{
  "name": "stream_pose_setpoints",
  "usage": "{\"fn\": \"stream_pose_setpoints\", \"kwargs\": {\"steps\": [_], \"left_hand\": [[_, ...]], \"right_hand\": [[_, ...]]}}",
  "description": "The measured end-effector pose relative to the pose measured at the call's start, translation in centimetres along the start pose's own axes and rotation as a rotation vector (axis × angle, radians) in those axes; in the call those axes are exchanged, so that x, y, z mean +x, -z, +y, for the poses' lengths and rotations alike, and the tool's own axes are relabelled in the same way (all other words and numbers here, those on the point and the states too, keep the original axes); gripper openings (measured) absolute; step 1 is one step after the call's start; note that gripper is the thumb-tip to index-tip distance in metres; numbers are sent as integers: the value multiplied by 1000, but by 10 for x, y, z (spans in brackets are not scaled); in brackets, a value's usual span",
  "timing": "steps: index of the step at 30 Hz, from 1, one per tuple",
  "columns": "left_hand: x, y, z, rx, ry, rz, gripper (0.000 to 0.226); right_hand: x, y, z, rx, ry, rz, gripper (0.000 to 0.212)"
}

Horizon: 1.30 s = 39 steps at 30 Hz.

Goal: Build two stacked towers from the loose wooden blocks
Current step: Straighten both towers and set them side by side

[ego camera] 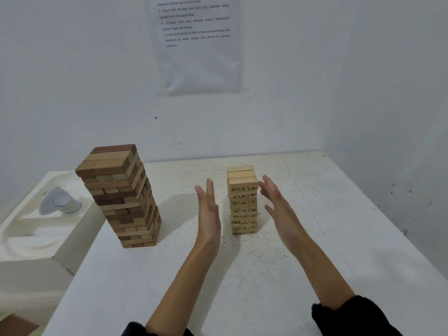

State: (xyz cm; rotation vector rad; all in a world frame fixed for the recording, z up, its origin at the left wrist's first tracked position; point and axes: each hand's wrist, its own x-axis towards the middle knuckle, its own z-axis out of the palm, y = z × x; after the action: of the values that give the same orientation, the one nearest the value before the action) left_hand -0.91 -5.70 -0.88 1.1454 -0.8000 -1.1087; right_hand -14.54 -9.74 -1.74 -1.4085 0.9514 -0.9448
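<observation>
Two block towers stand on the white table (pixel 315 238). The larger tower (pixel 121 195), of mixed brown and tan blocks, is at the left and looks slightly twisted. The smaller pale tower (pixel 243 202), with printed numbers on its block ends, stands right of centre. My left hand (pixel 208 209) is flat and upright a short way left of the small tower, not touching it. My right hand (pixel 276 202) is flat on the tower's right side, fingertips close to its upper blocks. Neither hand holds anything.
A white sink (pixel 36 226) with a pale tap fitting (pixel 59 201) adjoins the table's left edge. White walls close in behind and to the right. A printed sheet (pixel 197 44) is stuck to the back wall.
</observation>
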Motion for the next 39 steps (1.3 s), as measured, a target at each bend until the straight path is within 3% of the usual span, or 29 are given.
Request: {"fn": "stream_pose_setpoints", "kwargs": {"steps": [4,7,11,19,22,25,28,32,39], "left_hand": [[-11,-2,-23,-1,168,-50,90],[-10,-7,-30,-6,167,-12,86],[-12,-10,-35,-102,194,-79,103],[-16,-12,-33,-70,190,-80,86],[-15,-10,-33,-17,188,-82,78],[-11,0,-31,17,184,-48,87],[-3,13,-33,33,148,42,68],[0,18,-28,-97,185,6,73],[-7,1,-29,-313,185,-10,71]], "right_hand": [[-9,-18,24,101,-131,7,76],[-13,-29,25,153,-136,-18,56],[-13,-31,26,181,-115,-33,52],[-10,-30,36,165,-179,-48,76],[-10,-29,34,164,-162,-68,64],[-4,-15,32,128,-116,-67,62],[2,11,33,90,-85,-50,62],[4,22,34,36,-52,-116,56],[-1,-7,35,58,-82,-83,85]]}}
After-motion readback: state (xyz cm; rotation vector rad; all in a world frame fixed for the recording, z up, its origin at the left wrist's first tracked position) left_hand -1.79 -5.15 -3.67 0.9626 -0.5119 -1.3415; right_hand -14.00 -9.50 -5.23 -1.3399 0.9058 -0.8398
